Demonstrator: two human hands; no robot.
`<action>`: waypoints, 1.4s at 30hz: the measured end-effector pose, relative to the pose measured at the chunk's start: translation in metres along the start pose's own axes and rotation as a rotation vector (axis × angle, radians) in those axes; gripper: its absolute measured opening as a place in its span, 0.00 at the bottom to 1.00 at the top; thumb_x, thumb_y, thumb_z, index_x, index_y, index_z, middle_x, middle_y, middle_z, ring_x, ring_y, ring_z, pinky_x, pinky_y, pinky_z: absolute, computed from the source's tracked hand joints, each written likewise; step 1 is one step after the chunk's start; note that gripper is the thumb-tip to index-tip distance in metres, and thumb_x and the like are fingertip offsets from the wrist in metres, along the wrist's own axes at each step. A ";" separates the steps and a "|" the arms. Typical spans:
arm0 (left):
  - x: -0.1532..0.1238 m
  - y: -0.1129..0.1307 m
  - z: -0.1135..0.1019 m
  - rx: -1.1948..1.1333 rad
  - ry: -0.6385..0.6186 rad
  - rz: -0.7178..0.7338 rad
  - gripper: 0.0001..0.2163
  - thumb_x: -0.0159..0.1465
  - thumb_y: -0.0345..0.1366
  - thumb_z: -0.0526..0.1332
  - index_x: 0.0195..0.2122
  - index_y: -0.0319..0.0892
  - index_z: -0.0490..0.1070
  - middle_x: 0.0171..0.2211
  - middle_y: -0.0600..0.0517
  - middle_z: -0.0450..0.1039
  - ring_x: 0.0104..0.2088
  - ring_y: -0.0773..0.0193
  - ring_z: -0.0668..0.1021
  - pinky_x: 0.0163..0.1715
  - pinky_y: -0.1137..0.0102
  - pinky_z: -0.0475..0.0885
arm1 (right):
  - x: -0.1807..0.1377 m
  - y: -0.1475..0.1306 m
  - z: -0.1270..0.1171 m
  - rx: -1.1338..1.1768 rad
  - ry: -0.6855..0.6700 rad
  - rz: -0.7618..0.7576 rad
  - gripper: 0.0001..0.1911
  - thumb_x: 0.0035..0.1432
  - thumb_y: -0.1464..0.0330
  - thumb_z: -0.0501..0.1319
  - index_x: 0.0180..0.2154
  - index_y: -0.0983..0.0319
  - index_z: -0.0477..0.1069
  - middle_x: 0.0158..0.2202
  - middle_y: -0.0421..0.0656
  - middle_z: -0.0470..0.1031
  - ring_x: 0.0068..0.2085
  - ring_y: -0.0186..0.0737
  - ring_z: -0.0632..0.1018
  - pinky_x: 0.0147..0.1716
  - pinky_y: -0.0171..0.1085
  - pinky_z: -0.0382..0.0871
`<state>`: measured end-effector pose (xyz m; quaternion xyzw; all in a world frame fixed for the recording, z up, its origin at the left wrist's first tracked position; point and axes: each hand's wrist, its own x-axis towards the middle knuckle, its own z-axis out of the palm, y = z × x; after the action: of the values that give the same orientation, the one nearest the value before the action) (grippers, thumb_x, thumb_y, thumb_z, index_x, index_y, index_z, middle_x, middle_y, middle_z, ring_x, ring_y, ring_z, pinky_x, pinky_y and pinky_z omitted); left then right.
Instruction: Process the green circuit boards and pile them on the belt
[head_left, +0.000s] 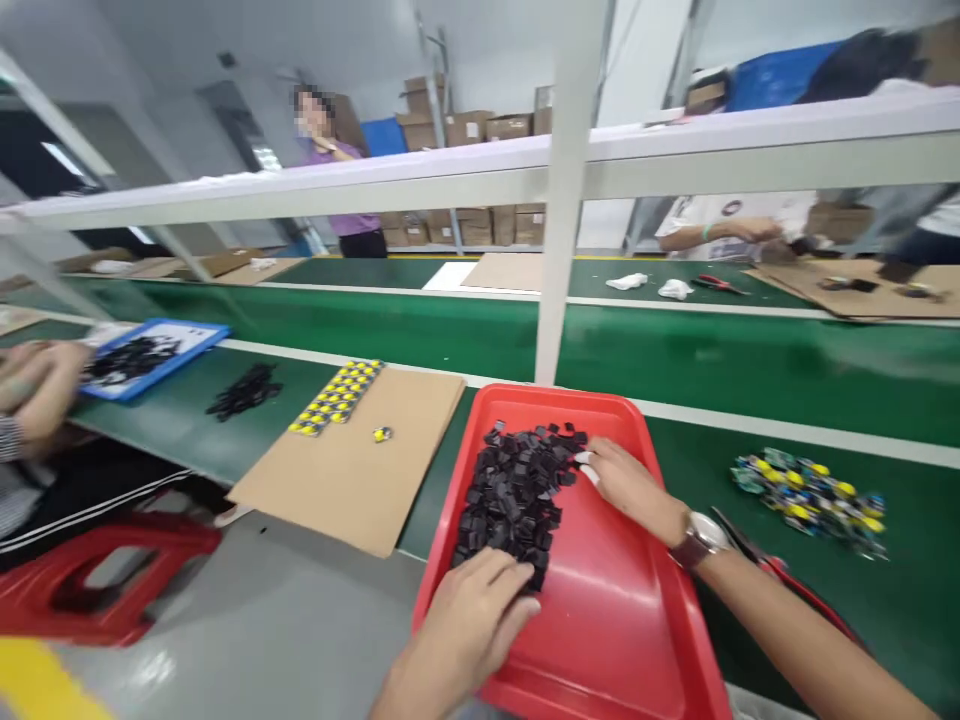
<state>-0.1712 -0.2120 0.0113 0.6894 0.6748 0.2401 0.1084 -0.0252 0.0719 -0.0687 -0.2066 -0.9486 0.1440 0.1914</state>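
Black parts (514, 492) heaped in red tray (622, 620)

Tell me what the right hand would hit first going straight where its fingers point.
Probably the heap of black parts in the red tray; the right hand is at its edge.

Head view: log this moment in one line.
left hand: resting on black parts | right hand: fingertips on black parts | black parts: heaped in red tray | red tray: on green bench
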 end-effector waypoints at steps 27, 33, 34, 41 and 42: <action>0.012 -0.020 0.008 -0.389 0.134 -0.036 0.10 0.70 0.35 0.63 0.50 0.47 0.78 0.41 0.50 0.81 0.34 0.65 0.83 0.38 0.74 0.80 | -0.012 -0.019 -0.030 0.069 -0.032 0.238 0.09 0.64 0.79 0.58 0.36 0.63 0.75 0.37 0.49 0.78 0.40 0.47 0.78 0.45 0.44 0.73; 0.028 -0.002 0.020 -0.617 0.207 -0.265 0.13 0.69 0.39 0.64 0.53 0.46 0.77 0.46 0.48 0.81 0.39 0.62 0.85 0.41 0.70 0.83 | -0.045 -0.099 -0.052 0.399 0.031 0.145 0.02 0.67 0.70 0.61 0.41 0.59 0.73 0.40 0.43 0.80 0.40 0.40 0.80 0.43 0.37 0.75; 0.032 0.002 0.022 -0.682 0.210 -0.287 0.11 0.69 0.39 0.64 0.51 0.46 0.78 0.45 0.49 0.81 0.38 0.62 0.85 0.40 0.70 0.83 | -0.051 -0.111 -0.055 0.487 0.052 0.146 0.02 0.67 0.70 0.62 0.41 0.58 0.73 0.40 0.43 0.80 0.40 0.40 0.80 0.43 0.37 0.75; 0.042 0.017 0.020 -0.819 0.172 -0.263 0.07 0.71 0.35 0.62 0.42 0.46 0.80 0.32 0.54 0.81 0.32 0.66 0.83 0.37 0.75 0.79 | -0.070 -0.129 -0.053 1.118 0.079 0.329 0.04 0.62 0.66 0.68 0.35 0.59 0.79 0.34 0.41 0.80 0.36 0.40 0.80 0.39 0.38 0.76; 0.041 0.018 0.020 -0.815 0.192 -0.264 0.07 0.71 0.35 0.62 0.42 0.46 0.81 0.32 0.54 0.80 0.32 0.67 0.83 0.36 0.75 0.78 | -0.072 -0.129 -0.049 1.165 0.088 0.348 0.05 0.62 0.65 0.68 0.36 0.59 0.79 0.34 0.41 0.80 0.36 0.40 0.81 0.39 0.38 0.77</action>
<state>-0.1473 -0.1689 0.0104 0.4725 0.6143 0.5340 0.3381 0.0127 -0.0635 -0.0018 -0.2259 -0.6575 0.6596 0.2857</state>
